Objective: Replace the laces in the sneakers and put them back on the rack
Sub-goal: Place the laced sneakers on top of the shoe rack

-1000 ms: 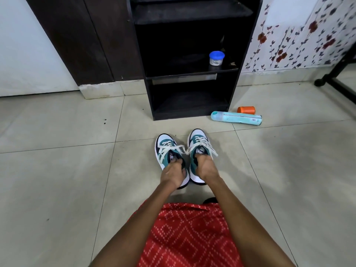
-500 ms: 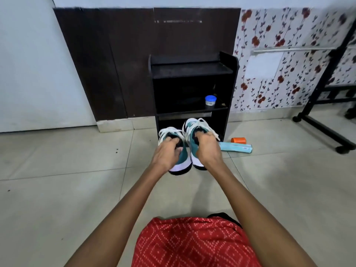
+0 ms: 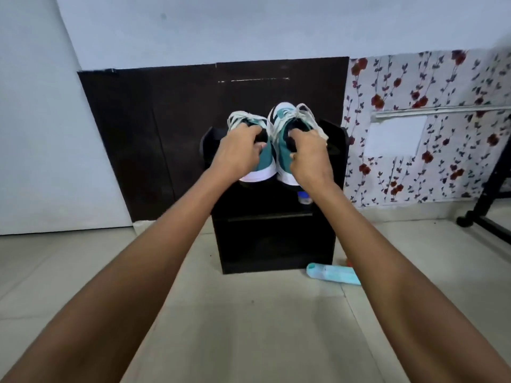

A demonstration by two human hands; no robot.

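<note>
Two bare forearms reach forward over the pale tiled floor (image 3: 249, 327). On the floor, just beside the right foot of the black rack (image 3: 273, 244), lies a light blue bottle (image 3: 333, 273) on its side. A small jar with a blue lid (image 3: 304, 197) stands on a middle shelf of the rack. At the level of the rack's top, the left hand (image 3: 237, 153) grips the left sneaker (image 3: 264, 157) by its opening, and the right hand (image 3: 311, 158) grips the right sneaker (image 3: 282, 134) in the same way. The sneakers are side by side, toes pointing away, with white laces (image 3: 307, 116) threaded in. I cannot tell if their soles touch the top. Behind stands a dark brown panel (image 3: 138, 134), with flowered wallpaper (image 3: 414, 87) to its right.
</note>
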